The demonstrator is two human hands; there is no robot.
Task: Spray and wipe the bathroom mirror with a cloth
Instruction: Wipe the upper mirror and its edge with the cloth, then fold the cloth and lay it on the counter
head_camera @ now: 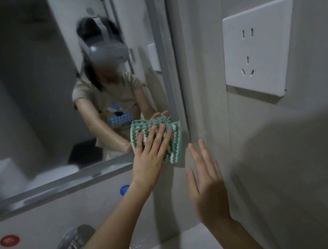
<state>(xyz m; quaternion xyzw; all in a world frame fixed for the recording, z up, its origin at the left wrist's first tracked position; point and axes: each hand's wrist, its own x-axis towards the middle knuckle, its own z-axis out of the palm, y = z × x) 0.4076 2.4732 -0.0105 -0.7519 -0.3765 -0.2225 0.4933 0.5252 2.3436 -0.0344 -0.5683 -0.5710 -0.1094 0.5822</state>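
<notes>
Head view shows two bare hands up near a mirror [43, 90]. The left hand [151, 159] has flat, straight fingers, and they press a green and white cloth [174, 142] onto the glass at its bottom right corner. The cloth sits under the fingertips and pokes out past them, up and to the right, partly over the mirror's right edge. The right hand [208, 191] is open too, fingers straight and a little spread. It holds nothing. It is lower than the left hand and to its right, held up in front of the wall [262, 151]; I cannot tell if it touches. The two hands are apart, with a gap between them. So the left hand is the one on the cloth, and almost all of the mirror lies up and to the left of it. I think the wipe must go that way, since the cloth is already at the corner. I see no spray bottle. A tap [71, 248] is below the left arm, and a socket [259, 48] is high up, right of both hands.
</notes>
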